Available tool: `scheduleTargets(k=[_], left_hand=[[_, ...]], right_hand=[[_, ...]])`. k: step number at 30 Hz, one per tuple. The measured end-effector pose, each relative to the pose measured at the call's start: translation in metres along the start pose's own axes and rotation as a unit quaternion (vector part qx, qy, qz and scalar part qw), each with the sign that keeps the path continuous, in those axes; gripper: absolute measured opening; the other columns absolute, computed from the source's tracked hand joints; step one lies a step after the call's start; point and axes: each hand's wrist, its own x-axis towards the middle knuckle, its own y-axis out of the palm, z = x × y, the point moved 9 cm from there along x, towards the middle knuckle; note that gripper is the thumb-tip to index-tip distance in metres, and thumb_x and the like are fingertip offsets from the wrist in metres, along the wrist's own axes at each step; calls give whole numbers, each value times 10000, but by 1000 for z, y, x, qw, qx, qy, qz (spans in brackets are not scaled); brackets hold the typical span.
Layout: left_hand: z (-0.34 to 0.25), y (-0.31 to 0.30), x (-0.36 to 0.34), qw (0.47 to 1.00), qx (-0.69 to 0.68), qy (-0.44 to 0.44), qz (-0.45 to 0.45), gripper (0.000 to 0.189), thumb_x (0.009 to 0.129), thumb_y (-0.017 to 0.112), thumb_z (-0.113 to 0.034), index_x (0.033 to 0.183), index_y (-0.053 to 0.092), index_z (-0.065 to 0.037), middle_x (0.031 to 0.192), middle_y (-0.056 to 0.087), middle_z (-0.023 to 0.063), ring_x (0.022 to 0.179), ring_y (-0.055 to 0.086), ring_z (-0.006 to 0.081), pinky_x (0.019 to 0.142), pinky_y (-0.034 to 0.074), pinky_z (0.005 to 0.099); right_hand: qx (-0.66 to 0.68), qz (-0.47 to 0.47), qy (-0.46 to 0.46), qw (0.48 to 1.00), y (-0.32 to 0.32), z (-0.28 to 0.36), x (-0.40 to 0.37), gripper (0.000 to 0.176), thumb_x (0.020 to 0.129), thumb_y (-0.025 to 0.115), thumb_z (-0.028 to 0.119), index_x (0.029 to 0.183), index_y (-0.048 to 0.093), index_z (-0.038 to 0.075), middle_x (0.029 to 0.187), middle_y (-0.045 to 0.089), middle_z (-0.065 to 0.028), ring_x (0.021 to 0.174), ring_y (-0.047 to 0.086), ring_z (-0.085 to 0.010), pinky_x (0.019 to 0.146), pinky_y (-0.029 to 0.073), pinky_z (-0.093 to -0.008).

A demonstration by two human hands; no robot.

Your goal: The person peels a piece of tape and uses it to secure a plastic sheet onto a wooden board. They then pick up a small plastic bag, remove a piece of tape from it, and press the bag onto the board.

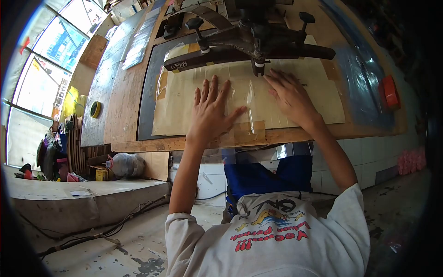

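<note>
A pale yellowish board (175, 108) with tape along its edges and middle lies on the wooden work table. My left hand (211, 111) rests flat on its left half, fingers spread and pointing away from me. On the right half lies my right hand (293, 99), its fingers extended close together toward the metal tip of a dark machine. That machine's curved black bar (295, 50) spans the far side of the board. A strip of clear tape (250, 106) shines between my hands. Neither hand grips anything.
The wooden table's front edge (161, 144) runs before my body. A yellow tape roll (95, 109) sits at the left, a red tape roll (390, 92) at the right. Plastic sheeting (364, 87) covers the right side. A large plastic bottle (125, 165) lies on a low ledge.
</note>
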Motion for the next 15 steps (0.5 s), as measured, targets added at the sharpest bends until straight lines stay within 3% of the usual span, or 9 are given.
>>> scheduleTargets(k=[5,8,11,15], left_hand=[[11,0,6,1000,4,16,25,1019,839,558,-786,1558,359,-91,1617,257,269,1518,190,443,1235,134,538],[7,-5,8,997,34,-21,67,1037,834,583,-773,1566,335,-81,1632,225,257,1528,164,425,1241,130,520],[-16,-13,9,994,-61,81,34,1077,801,588,-803,1560,348,-78,1632,222,258,1528,148,432,1243,115,536],[-14,7,11,994,-6,92,55,1056,798,592,-802,1552,373,-97,1632,236,241,1531,142,424,1248,109,529]], right_hand=[[-21,61,-11,998,-1,10,-8,563,1017,523,424,1463,490,82,1564,401,-182,1476,328,-340,1229,204,-537],[-31,80,-22,996,2,7,-8,581,1021,499,450,1478,473,92,1590,361,-172,1489,303,-336,1239,177,-540],[-27,75,-27,996,2,7,-6,567,1026,498,438,1475,478,93,1588,366,-172,1489,303,-336,1242,175,-533],[1,58,-24,998,-3,2,-5,533,1023,528,403,1457,502,94,1572,391,-174,1479,323,-343,1241,201,-509]])
